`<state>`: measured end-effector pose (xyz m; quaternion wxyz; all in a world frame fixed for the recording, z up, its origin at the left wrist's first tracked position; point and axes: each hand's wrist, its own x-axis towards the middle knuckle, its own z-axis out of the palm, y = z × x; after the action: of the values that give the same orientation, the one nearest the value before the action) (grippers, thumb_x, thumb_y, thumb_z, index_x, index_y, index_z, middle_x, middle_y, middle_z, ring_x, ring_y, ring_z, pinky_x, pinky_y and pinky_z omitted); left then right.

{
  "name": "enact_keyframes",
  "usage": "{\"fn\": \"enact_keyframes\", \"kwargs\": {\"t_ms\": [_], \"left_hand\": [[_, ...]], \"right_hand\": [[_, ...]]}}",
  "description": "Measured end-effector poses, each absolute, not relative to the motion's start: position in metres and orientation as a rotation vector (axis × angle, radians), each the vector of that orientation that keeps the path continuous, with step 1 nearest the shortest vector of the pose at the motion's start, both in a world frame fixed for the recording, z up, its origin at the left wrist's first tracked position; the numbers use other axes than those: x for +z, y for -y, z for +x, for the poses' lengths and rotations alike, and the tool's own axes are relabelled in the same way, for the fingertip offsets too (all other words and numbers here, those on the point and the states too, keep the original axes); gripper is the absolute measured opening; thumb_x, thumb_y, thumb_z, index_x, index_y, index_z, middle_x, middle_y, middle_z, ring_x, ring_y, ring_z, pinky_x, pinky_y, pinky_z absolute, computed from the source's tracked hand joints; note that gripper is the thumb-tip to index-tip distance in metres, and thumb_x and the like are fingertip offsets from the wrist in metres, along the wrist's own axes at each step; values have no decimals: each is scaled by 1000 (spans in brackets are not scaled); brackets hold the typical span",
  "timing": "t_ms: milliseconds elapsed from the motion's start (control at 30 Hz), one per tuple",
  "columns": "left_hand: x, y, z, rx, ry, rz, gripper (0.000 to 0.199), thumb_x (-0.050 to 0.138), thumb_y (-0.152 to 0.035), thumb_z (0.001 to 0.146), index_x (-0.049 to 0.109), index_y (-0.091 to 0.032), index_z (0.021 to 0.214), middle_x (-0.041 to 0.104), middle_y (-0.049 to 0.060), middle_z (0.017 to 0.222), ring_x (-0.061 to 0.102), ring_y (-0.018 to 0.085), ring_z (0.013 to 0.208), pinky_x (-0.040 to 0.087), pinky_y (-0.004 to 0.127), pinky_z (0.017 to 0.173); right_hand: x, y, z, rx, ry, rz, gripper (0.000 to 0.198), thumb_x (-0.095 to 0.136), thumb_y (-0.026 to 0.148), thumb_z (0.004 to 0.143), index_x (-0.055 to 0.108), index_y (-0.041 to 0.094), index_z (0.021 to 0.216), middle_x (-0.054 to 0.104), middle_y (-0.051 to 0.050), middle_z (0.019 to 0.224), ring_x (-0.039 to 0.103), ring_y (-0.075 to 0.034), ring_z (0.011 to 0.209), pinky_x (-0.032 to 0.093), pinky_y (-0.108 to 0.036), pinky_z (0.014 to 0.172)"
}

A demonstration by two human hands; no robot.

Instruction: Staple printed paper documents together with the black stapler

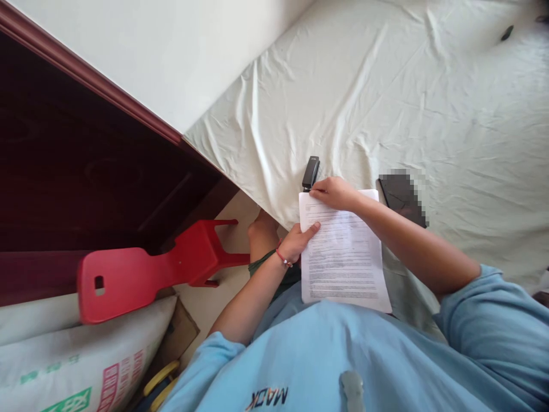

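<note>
A printed sheet of paper point(343, 257) lies on the near edge of a bed covered with a white sheet point(386, 103). My left hand point(298, 240) pinches the paper's left edge, thumb on top. My right hand point(334, 191) rests on the paper's top left corner, fingers curled down over it. A black stapler point(310, 171) lies on the bed just beyond that corner, close to my right fingertips. A red string bracelet sits on my left wrist.
A dark flat object point(401, 197), partly blurred, lies right of the paper. A red plastic stool point(150, 269) stands at the left by a dark wooden headboard point(86, 171). A printed white sack point(86, 360) sits bottom left. A small dark item point(506, 32) lies far on the bed.
</note>
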<state>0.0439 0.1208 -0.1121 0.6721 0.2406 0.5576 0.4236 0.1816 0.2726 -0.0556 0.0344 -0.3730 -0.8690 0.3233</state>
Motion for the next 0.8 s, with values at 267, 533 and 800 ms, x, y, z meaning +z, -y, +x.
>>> {"fn": "enact_keyframes", "kwargs": {"t_ms": [267,533,800], "left_hand": [[-102,-138,46,1127,-1324,162,13,69,-20,88,70,-7,90,75,14,86,74,27,95,57,41,93],[-101,-151,35,1109,-1379,145,6,66,-13,85,70,-8,83,74,12,82,74,26,93,58,40,93],[-102,-163,28,1083,-1411,144,6,66,-12,85,70,-10,81,73,10,78,74,24,90,60,36,88]], "right_hand": [[-79,-285,168,925,2719,-1419,30,50,27,96,79,20,99,77,-9,107,67,-25,96,42,-33,78],[-92,-299,168,917,2569,-1514,24,56,30,90,78,21,91,76,-6,92,65,-23,87,42,-32,70],[-92,-311,161,950,2576,-1532,22,57,29,90,77,20,87,74,-7,90,63,-22,82,40,-32,67]]}}
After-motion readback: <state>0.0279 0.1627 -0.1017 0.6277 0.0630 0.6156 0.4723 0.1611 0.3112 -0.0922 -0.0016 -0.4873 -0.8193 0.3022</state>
